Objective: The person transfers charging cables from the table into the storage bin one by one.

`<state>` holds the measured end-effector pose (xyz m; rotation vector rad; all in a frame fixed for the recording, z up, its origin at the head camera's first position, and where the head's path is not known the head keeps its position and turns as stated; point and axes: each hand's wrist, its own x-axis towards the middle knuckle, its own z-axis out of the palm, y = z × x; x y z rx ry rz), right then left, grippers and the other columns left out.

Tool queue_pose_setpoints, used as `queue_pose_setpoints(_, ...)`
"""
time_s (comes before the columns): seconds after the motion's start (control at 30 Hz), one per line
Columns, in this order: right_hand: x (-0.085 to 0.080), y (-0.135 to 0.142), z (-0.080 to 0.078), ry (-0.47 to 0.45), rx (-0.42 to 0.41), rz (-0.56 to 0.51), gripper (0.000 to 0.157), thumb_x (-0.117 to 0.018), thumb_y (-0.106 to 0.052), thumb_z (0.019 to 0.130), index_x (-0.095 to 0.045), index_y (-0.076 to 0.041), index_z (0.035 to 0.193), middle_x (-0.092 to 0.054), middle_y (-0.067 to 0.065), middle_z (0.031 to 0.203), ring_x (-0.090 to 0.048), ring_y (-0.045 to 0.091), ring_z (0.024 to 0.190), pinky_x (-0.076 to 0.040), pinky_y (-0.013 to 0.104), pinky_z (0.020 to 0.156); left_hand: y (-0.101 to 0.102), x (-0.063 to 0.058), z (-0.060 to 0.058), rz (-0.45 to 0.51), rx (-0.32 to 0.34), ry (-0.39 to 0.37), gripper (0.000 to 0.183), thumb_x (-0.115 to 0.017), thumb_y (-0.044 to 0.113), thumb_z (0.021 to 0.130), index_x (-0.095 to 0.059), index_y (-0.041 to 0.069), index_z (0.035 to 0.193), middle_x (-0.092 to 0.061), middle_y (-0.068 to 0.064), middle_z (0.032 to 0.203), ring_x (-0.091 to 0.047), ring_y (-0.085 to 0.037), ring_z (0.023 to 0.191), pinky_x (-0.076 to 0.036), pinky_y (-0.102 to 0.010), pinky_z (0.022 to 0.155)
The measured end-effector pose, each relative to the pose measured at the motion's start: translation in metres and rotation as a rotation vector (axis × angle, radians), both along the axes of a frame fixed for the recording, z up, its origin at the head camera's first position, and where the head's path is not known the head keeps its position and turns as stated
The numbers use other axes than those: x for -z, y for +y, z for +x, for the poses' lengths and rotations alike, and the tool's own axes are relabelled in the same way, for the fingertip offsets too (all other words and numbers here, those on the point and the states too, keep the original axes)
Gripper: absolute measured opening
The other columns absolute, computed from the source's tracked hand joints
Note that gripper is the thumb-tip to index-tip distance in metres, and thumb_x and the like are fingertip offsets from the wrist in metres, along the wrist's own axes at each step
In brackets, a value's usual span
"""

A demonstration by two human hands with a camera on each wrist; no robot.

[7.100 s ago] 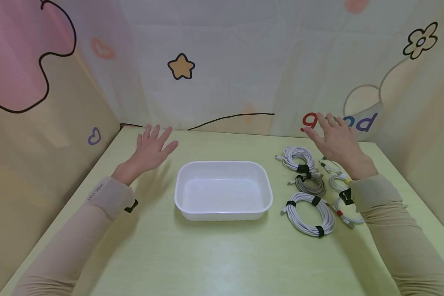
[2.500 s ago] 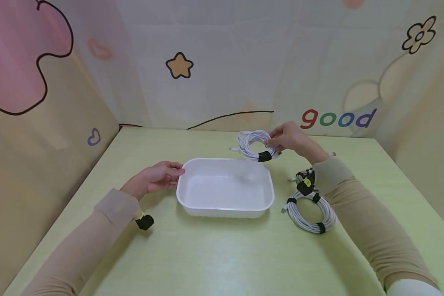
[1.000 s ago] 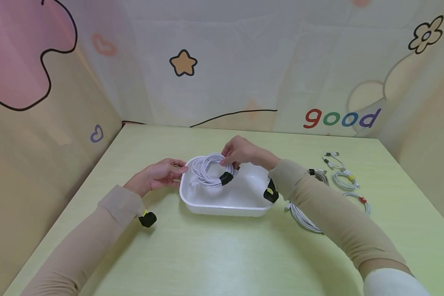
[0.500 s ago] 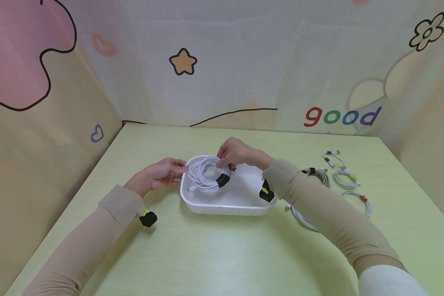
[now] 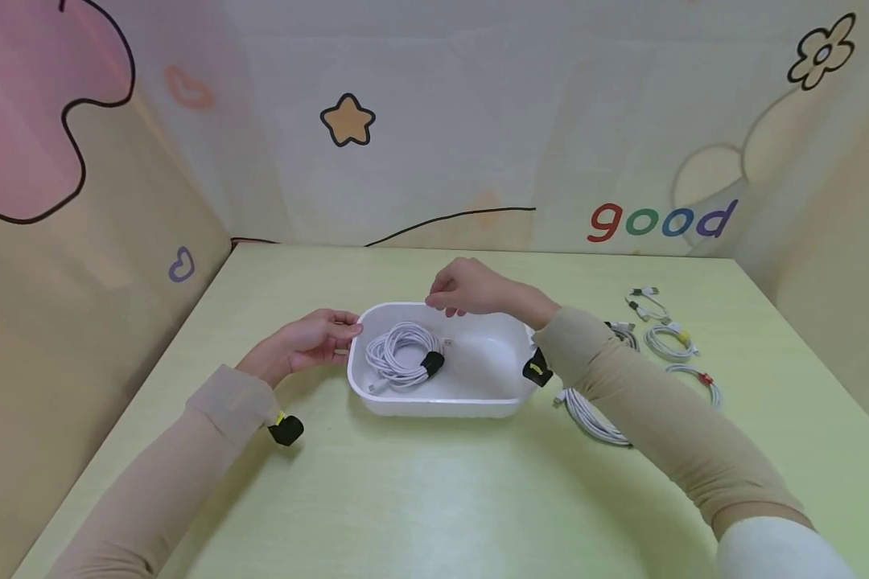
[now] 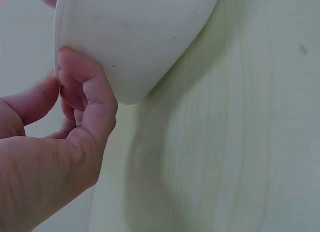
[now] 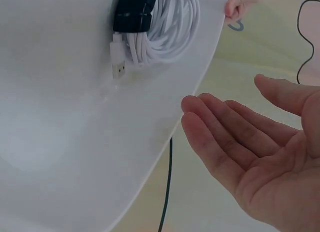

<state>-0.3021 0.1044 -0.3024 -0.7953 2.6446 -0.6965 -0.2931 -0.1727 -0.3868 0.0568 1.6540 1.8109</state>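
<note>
A coiled white USB cable (image 5: 404,354) with a black strap lies in the left half of the white plastic basin (image 5: 434,408). Its metal USB plug (image 7: 119,69) shows in the right wrist view. My left hand (image 5: 311,342) pinches the basin's left rim between thumb and fingers, as the left wrist view (image 6: 75,122) also shows. Over the basin's back rim is my right hand (image 5: 474,288), holding nothing; the right wrist view has its thumb apart from the slightly bent fingers (image 7: 215,147).
Right of the basin lie a larger white cable coil (image 5: 594,422) and a grey one (image 5: 624,334), both partly behind the right sleeve (image 5: 644,418). Farther right are smaller cables: one short (image 5: 646,304), one yellow-tied (image 5: 669,342), one red-tied (image 5: 698,378). A fabric backdrop (image 5: 434,121) encloses the table.
The right hand carried the white cable coil from the right into the basin, let it go, and rose toward the back rim. Earlier the left hand came to the basin's rim and stayed.
</note>
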Motion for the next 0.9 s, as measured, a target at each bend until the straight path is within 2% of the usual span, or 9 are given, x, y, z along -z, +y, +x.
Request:
queue_pose_setpoints(0.1,-0.006,0.024,0.000,0.045,0.030,-0.075,0.024,-0.056,-0.016,0.097,-0.067,0.003,0.107,-0.071,0.021,0.096,-0.069,0.031,0.084,-0.058,0.031,0.069,-0.001,0.000,0.000,0.003,0.003,0.008,0.016,-0.047,0.007,0.101,-0.045,0.002,0.115,-0.061,0.000,0.089,-0.061,-0.010,0.077,-0.055,-0.025,0.071)
queue_pose_setpoints(0.2,-0.010,0.054,-0.001,0.105,0.084,-0.096,0.023,-0.055,-0.014,0.097,-0.066,0.004,0.106,-0.070,0.020,0.096,-0.069,0.031,0.084,-0.058,0.032,0.070,-0.001,0.000,0.000,0.007,0.002,0.018,0.015,-0.047,0.007,0.100,-0.045,0.002,0.115,-0.061,0.000,0.089,-0.061,-0.010,0.077,-0.055,-0.025,0.070)
queue_pose_setpoints(0.37,-0.004,0.109,-0.003,0.175,0.186,-0.019,0.022,-0.056,-0.009,0.096,-0.065,0.006,0.109,-0.069,0.022,0.099,-0.068,0.032,0.086,-0.058,0.036,0.073,-0.001,0.001,0.000,0.006,0.017,0.036,0.014,-0.047,0.007,0.101,-0.046,0.002,0.114,-0.062,0.000,0.089,-0.061,-0.010,0.078,-0.056,-0.026,0.071)
queue_pose_setpoints(0.47,0.004,0.137,-0.002,0.201,0.219,0.040,0.021,-0.058,-0.005,0.094,-0.066,0.008,0.108,-0.069,0.024,0.100,-0.067,0.032,0.087,-0.057,0.041,0.077,-0.001,0.001,0.001,0.003,0.011,0.034,0.013,-0.047,0.006,0.101,-0.046,0.002,0.113,-0.061,0.000,0.088,-0.061,-0.010,0.077,-0.056,-0.026,0.071)
queue_pose_setpoints(0.67,0.018,0.174,0.001,0.222,0.212,0.152,0.019,-0.059,0.002,0.089,-0.066,0.010,0.105,-0.069,0.026,0.101,-0.066,0.036,0.091,-0.055,0.049,0.083,-0.003,0.001,0.001,0.006,0.000,0.028,0.014,-0.046,0.006,0.101,-0.046,0.002,0.114,-0.061,0.000,0.089,-0.061,-0.010,0.078,-0.056,-0.026,0.071)
queue_pose_setpoints(0.9,0.038,0.194,0.005,0.170,0.159,0.263,0.026,-0.059,0.009,0.084,-0.067,0.008,0.108,-0.068,0.025,0.103,-0.063,0.036,0.093,-0.053,0.050,0.085,-0.002,0.003,-0.001,0.016,0.010,0.028,0.015,-0.046,0.005,0.101,-0.045,0.001,0.115,-0.061,-0.001,0.090,-0.061,-0.011,0.078,-0.057,-0.027,0.072)
